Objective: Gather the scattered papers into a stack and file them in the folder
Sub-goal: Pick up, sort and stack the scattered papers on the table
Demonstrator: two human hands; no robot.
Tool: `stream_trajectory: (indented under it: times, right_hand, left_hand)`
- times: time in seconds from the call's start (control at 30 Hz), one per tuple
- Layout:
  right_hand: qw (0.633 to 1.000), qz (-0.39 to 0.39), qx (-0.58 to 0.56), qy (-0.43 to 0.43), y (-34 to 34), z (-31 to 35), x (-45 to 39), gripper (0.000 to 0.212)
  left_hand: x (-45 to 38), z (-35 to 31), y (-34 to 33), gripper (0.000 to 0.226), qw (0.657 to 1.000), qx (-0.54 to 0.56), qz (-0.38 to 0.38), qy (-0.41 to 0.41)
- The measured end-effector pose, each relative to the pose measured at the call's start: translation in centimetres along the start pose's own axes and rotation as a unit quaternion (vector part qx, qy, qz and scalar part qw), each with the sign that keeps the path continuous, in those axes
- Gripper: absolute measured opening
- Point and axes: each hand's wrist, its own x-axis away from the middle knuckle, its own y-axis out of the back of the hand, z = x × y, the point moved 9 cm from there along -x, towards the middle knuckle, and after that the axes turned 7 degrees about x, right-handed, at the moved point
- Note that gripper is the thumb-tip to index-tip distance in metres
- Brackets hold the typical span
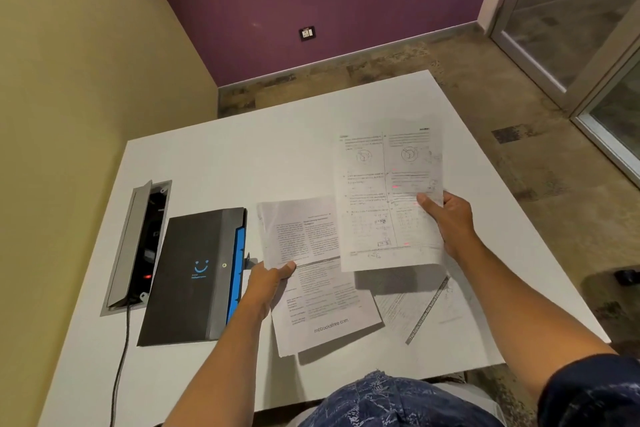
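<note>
Left fingers (273, 276) pinching one sheet (298, 232), right fingers (446, 215) pinching another sheet (388, 198).

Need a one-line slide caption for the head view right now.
Right hand lifts one printed sheet, left hand another sheet, beside the closed black folder.

A white table (242, 163) carries everything. A dark folder (194, 274) with a blue side strip lies closed on the surface toward the left edge. Just beside it, nearer that edge, a recessed cable box (138, 246) sits in the tabletop with its grey lid raised, and a black cable (121, 357) runs from it toward the near edge. Printed sheets lie toward the near right corner: one page (325, 308) overlapped by others, and a tilted sheet (422, 308) beside it.
</note>
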Motion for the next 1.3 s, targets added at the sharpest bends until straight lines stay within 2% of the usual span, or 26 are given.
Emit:
stream_trajectory:
  times: [0.17,0.33,0.5,0.57,0.67,0.93,1.07,1.17,1.3]
  right_hand:
    - [0.995,0.087,0.037,-0.042,-3.0,-1.5,0.7,0.023]
    - [0.982,0.175,0.021,-0.071,-6.6,-3.4,2.8,0.035]
    - [0.98,0.189,0.032,-0.061,-8.0,-3.7,3.8,0.086]
    - [0.974,0.22,0.035,-0.043,-8.7,-3.1,4.0,0.093]
    - [0.963,0.261,0.05,-0.036,-9.2,-2.3,4.5,0.088]
    - [0.954,0.288,-0.004,-0.082,-9.8,-2.9,5.2,0.091]
    - [0.959,0.271,0.011,-0.082,-10.2,-3.0,5.7,0.07]
    - [0.968,0.24,0.016,-0.068,-9.8,-2.5,5.7,0.059]
    - [0.973,0.219,0.034,-0.055,-9.3,-2.7,5.5,0.045]
  left_hand:
    - [-0.1,-0.6,-1.8,0.041,0.999,0.001,0.037,-0.014]
    - [0.9,-1.8,-4.1,0.027,0.997,-0.019,0.059,-0.034]
    - [1.5,-2.8,-5.2,0.022,0.995,-0.048,0.07,-0.061]
    - [1.7,-3.1,-5.5,0.017,0.995,-0.047,0.067,-0.062]
    - [1.7,-3.3,-4.9,0.024,0.997,-0.047,0.021,-0.052]
    - [3.3,-4.0,-5.5,0.036,0.995,-0.062,0.001,-0.079]
    - [4.0,-4.3,-7.3,0.071,0.992,0.007,0.091,-0.085]
    - [4.4,-4.9,-7.2,0.082,0.986,-0.045,0.122,-0.107]
    - [4.2,-4.8,-6.3,0.047,0.967,-0.177,0.124,-0.136]
